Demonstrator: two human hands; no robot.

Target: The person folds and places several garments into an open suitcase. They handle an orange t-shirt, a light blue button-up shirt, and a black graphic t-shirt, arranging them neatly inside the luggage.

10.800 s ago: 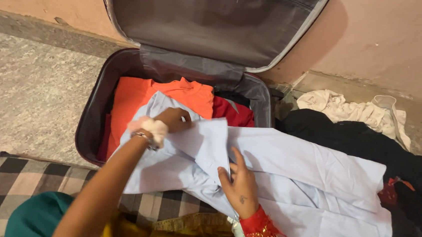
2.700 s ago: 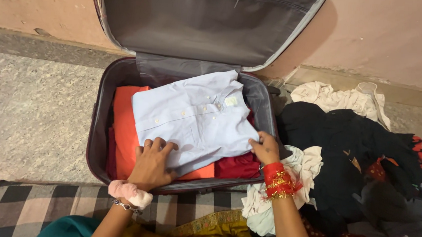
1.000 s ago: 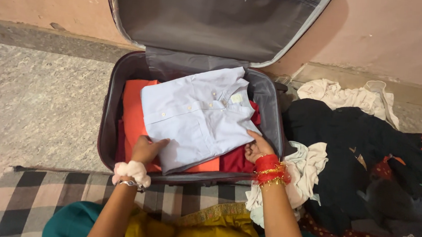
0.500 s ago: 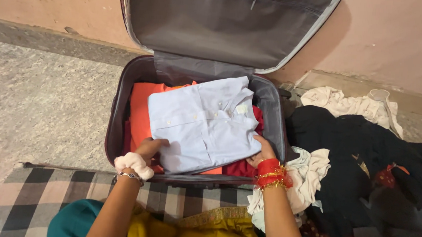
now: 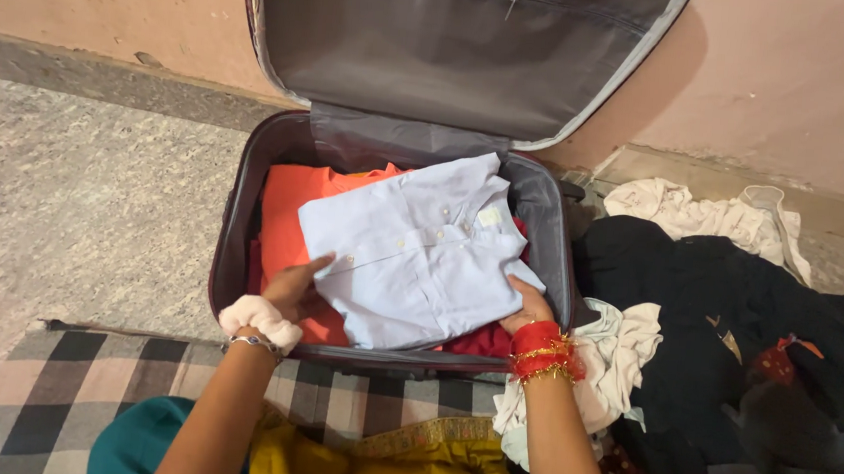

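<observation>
— Head view first: what do we have under our hands?

— We see a folded pale blue button-up cotton shirt (image 5: 418,259) lying inside the open dark maroon soft-sided suitcase (image 5: 235,212), on top of a folded orange garment (image 5: 289,209) and a dark red garment (image 5: 479,340). The shirt sits a little askew, collar toward the far right corner of the case.

— And our left hand?

— Our left hand (image 5: 290,285) is at the shirt's near left edge, fingers tucked partly beneath the cloth with the thumb lying on top, so it grips that edge loosely. A fluffy pink scrunchie (image 5: 260,321) and a thin silver bracelet (image 5: 253,344) ring that wrist.

— The right one?

— Our right hand (image 5: 527,303) is against the shirt's near right corner, fingers curled under the fabric; we cannot tell how firmly it pinches. Red and gold bangles (image 5: 542,345) cover that wrist.

— What lies round the case?

— The suitcase's grey-lined lid (image 5: 458,39) stands open, leaning on the pink plastered wall (image 5: 795,86). To the right, on the speckled stone floor (image 5: 74,200), we see a heap of black clothes (image 5: 726,331), a crumpled cream garment (image 5: 705,211) behind it near the wall, and a white cloth (image 5: 603,362) just beside the case's right wall, next to our right wrist. Nearest to us a black, grey and cream checked mat (image 5: 59,379) runs along the suitcase's front edge, and our mustard and teal clothing (image 5: 364,463) fills the bottom of the view.
</observation>
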